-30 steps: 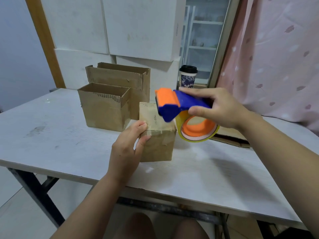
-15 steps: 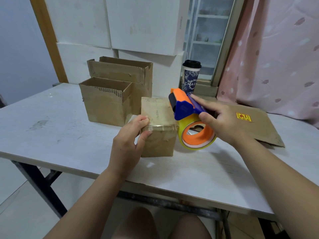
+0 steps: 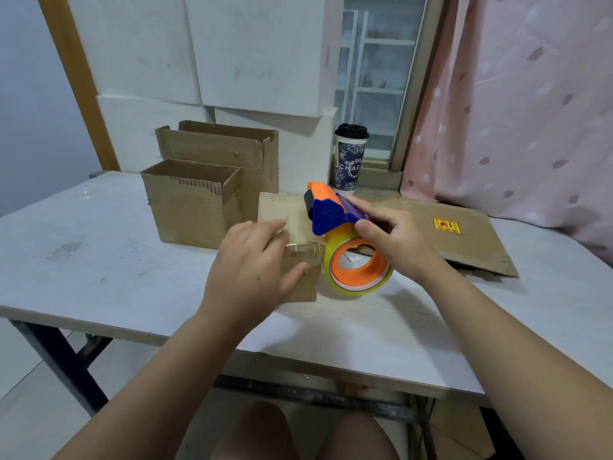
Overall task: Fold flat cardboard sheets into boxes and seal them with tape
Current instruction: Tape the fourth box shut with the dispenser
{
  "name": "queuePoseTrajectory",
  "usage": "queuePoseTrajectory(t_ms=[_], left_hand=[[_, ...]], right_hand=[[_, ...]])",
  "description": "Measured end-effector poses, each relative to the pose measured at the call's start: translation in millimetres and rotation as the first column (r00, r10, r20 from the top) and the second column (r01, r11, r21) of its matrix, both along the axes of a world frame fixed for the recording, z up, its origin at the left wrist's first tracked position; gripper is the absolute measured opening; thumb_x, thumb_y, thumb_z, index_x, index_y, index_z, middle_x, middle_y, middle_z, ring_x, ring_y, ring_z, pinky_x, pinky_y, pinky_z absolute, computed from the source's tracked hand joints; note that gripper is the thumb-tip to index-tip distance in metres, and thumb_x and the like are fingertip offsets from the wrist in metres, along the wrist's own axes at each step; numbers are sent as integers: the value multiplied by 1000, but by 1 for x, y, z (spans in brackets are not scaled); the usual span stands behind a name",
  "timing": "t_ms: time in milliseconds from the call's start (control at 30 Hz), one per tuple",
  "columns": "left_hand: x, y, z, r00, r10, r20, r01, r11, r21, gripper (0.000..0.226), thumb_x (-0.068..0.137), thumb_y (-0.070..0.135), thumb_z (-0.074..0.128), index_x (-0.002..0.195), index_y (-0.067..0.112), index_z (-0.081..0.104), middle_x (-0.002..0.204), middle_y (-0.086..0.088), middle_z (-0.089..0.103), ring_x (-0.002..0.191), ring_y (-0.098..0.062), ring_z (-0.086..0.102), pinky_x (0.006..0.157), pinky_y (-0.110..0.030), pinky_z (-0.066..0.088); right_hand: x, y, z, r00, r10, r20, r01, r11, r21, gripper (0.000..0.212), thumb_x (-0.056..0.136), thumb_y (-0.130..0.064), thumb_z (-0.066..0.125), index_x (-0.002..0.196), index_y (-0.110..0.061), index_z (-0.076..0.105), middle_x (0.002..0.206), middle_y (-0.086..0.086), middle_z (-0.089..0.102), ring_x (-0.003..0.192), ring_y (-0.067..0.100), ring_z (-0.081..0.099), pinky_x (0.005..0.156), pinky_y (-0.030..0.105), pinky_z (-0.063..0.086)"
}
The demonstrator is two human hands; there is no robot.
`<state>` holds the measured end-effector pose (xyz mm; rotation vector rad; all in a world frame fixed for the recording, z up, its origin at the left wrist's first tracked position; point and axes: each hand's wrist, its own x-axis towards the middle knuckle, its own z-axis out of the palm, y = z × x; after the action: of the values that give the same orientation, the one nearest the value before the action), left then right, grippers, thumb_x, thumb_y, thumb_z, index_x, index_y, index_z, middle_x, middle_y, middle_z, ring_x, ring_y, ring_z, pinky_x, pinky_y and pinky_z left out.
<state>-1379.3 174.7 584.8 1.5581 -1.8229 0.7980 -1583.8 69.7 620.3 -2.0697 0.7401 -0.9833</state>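
Left hand [image 3: 252, 263], motion-blurred, lies flat-fingered over small brown cardboard box [image 3: 285, 210], hiding its near corner. Right hand [image 3: 398, 242] grips blue-and-orange tape dispenser [image 3: 326, 215]; handle hidden in palm.

The table [image 3: 99, 260] bears boxes [image 3: 192, 210] and flat cardboard [image 3: 464, 240].

Left hand [image 3: 252, 260] steadies the small box [image 3: 292, 237] on the counter [image 3: 99, 260] while the right hand [image 3: 394, 240] grips the tape dispenser [image 3: 335, 220] right beside it.
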Motion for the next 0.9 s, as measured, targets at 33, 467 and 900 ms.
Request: queuePoseTrajectory(t_ms=[33,467,900], left_hand=[[-3,1,3,1000,0,-1,0,1000,24,46,82,40,58,99,0,70,101,-14,69,87,-33,66,76,-42,53],[-21,-4,9,999,48,20,-51,977,209,41,74,37,73,104,11,63,109,-5,66,88,-25,64,64,-29,50],[-11,-15,0,997,-68,-33,70,995,66,32,85,34,54,108,19,71,108,2,70,94,-19,66,77,-30,52]], right_hand=[[0,0,1,1000,-1,-7,1,1000,2,43,76,-58,58,118,-50,51,111,-25,62,98,-8,59,78,8,44],[-2,7,1,999,29,-15,-28,998,56,59,71,-69,62,124,-45,50,120,-13,62,101,2,62,75,11,47],[-16,7,4,999,45,23,-45,999,-4,68,74,-17,77,130,-35,42,115,-13,59,87,-14,59,70,5,45]])
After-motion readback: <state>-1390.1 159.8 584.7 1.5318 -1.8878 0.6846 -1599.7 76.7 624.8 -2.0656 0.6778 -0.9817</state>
